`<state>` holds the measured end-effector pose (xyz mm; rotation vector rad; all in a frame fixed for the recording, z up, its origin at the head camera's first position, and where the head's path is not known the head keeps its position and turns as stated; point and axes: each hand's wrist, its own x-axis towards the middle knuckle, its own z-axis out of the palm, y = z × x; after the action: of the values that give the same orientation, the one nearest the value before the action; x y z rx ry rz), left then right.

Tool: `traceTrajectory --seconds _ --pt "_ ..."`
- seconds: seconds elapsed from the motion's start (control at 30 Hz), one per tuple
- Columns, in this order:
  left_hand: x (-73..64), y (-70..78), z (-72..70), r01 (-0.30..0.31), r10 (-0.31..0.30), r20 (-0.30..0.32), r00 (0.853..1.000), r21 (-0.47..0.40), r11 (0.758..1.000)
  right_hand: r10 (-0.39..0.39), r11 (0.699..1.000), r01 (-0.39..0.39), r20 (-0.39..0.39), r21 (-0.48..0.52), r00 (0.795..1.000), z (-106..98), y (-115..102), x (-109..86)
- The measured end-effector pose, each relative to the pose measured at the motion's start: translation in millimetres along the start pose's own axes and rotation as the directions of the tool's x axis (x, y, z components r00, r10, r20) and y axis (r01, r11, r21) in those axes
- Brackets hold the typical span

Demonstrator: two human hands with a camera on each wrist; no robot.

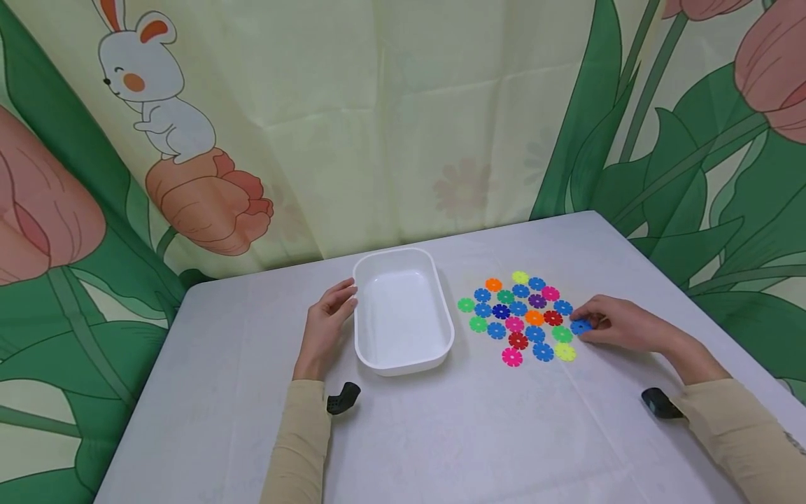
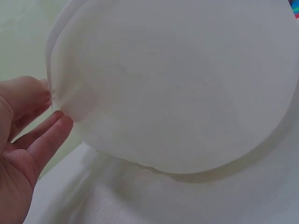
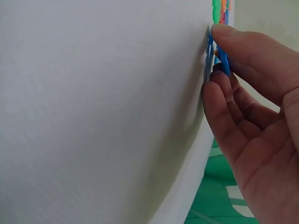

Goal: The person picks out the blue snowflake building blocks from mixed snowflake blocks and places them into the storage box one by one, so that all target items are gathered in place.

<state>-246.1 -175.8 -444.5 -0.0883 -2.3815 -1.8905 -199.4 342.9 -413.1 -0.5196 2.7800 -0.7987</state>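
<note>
My left hand (image 1: 329, 315) rests its fingertips against the outer left wall of a white rectangular tray (image 1: 403, 367). In the left wrist view, two digits (image 2: 53, 133) touch or meet that smooth wall (image 2: 177, 102); the farther tips are partly hidden behind it. At the right edge of a group of colourful notched plastic discs (image 1: 518, 308), my right hand (image 1: 630, 325) pinches a blue disc (image 1: 581, 327). The right wrist view shows this blue disc (image 3: 224, 60) tilted between thumb and fingers, close over the table.
The discs lie flat to the right of the tray, in blue, green, red, pink, orange, yellow and purple. A white cloth covers the table (image 1: 478, 434). Behind it hangs a curtain (image 1: 378, 140) printed with tulips and a rabbit. Black devices (image 1: 343, 399) sit at both wrists.
</note>
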Motion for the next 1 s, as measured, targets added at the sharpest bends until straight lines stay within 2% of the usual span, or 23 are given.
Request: traceTrajectory --seconds 0.2,0.27,0.37,0.4,0.5,0.6,0.8,1.0 --pt "0.7 0.0 -1.5 0.013 -0.013 0.015 1.000 -0.016 1.000 -0.004 0.999 0.003 -0.016 -0.034 1.000 -5.9 -4.2 1.4" --pt "-0.7 4.5 -1.8 0.013 -0.012 0.022 1.000 -0.014 1.000 0.001 0.999 -0.002 -0.038 -0.046 0.999 -9.1 -8.9 4.4" --pt "-7.7 18.9 -2.0 0.004 -0.004 0.031 1.000 -0.005 1.000 -0.008 0.999 0.005 -0.072 -0.052 0.997 -14.8 -19.3 12.5" --pt "-7.7 19.0 -2.2 0.007 -0.007 0.030 1.000 0.001 1.000 -0.009 0.999 0.005 -0.084 -0.049 0.996 -16.3 -23.5 15.7" --pt "-6.5 14.1 -2.5 0.002 -0.002 0.024 1.000 -0.009 1.000 -0.014 0.999 0.010 -0.124 -0.035 0.992 -19.3 -38.1 25.9" --pt "-0.3 0.4 -2.8 0.003 -0.003 0.013 1.000 -0.016 1.000 -0.017 1.000 0.016 -0.172 -0.006 0.985 -19.5 -55.0 36.5" --pt "-0.6 0.1 -2.2 -0.024 0.024 0.000 1.000 -0.016 1.000 -0.012 0.996 0.033 -0.247 0.083 0.969 -15.5 -93.8 60.6" --pt "-0.5 0.4 -0.4 -0.029 0.028 -0.005 1.000 -0.023 0.999 -0.023 0.985 0.071 -0.282 0.160 0.959 -9.7 -130.8 88.4"
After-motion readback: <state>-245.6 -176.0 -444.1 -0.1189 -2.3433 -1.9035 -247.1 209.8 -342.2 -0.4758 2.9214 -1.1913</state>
